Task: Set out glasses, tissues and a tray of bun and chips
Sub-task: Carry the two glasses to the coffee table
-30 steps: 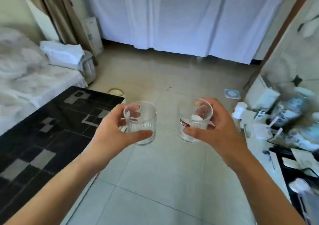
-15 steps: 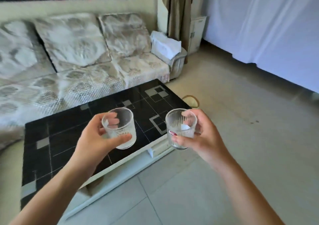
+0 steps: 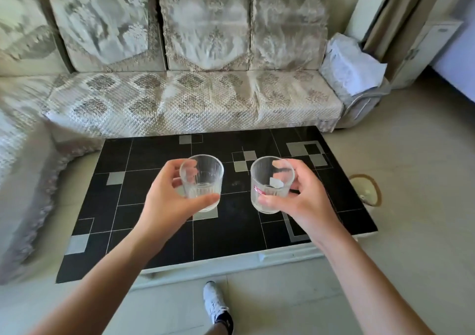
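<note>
The left hand [image 3: 168, 201] is gripping a clear ribbed glass [image 3: 203, 180], its thumb lying across the near side and its fingers curling round the far side, showing through the wall. The right hand [image 3: 303, 201] is holding a second ribbed glass [image 3: 271, 184] the same way, thumb low on the near side and fingers wrapping the back; this glass is carrying a small white label and a red mark on its wall. Both glasses are standing upright and apart from each other, side by side, over the black tiled coffee table [image 3: 159, 234]; whether either base is touching the tabletop cannot be told. Behind the table a quilted sofa [image 3: 195, 98] is running across the view, with a white cloth bundle [image 3: 352, 67] sitting on its right armrest. On the pale floor near the table's front edge, a foot in a white shoe [image 3: 214, 302] is showing.
</note>
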